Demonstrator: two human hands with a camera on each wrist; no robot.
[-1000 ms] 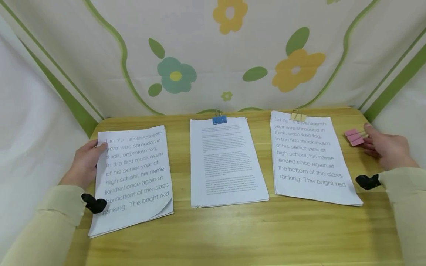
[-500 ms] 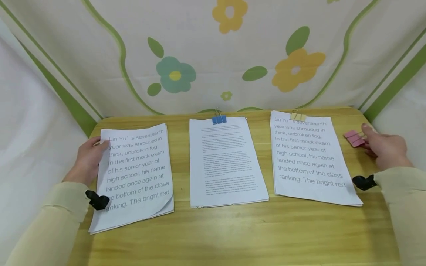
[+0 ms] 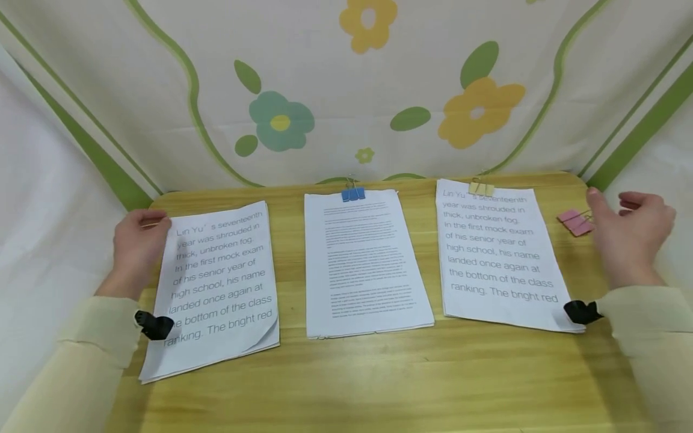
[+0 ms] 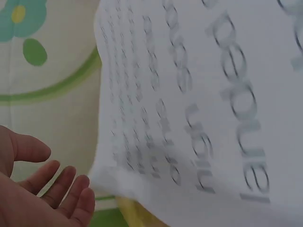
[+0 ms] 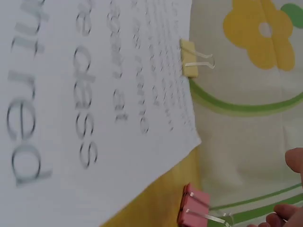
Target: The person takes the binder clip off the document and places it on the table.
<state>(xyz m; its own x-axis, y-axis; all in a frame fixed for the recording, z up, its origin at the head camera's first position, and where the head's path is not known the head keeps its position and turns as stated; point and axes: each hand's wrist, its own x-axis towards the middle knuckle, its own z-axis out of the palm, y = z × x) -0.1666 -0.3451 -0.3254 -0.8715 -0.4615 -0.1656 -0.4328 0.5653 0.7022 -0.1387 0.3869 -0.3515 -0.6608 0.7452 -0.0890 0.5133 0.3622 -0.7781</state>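
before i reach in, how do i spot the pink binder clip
On the wooden table, find the rightmost paper stack. Just off its right edge lies the pink binder clip; unlike the blue binder clip and yellow binder clip, it grips no paper.

three stacks of paper (image 3: 370, 264) are lying here, and i'm counting three binder clips along with them: one blue clip (image 3: 354, 194), one yellow clip (image 3: 481, 189) and one pink clip (image 3: 575, 222). two hands are showing, one left hand (image 3: 135, 249) and one right hand (image 3: 634, 240), with two sleeves (image 3: 76, 379) and two black wrist pieces (image 3: 154, 325). one table (image 3: 346, 391) is standing here. on the cloth (image 3: 346, 90) i'm seeing four flowers (image 3: 489, 123) and four leaves (image 3: 410, 119), while a fifth green shape is only partly showing.
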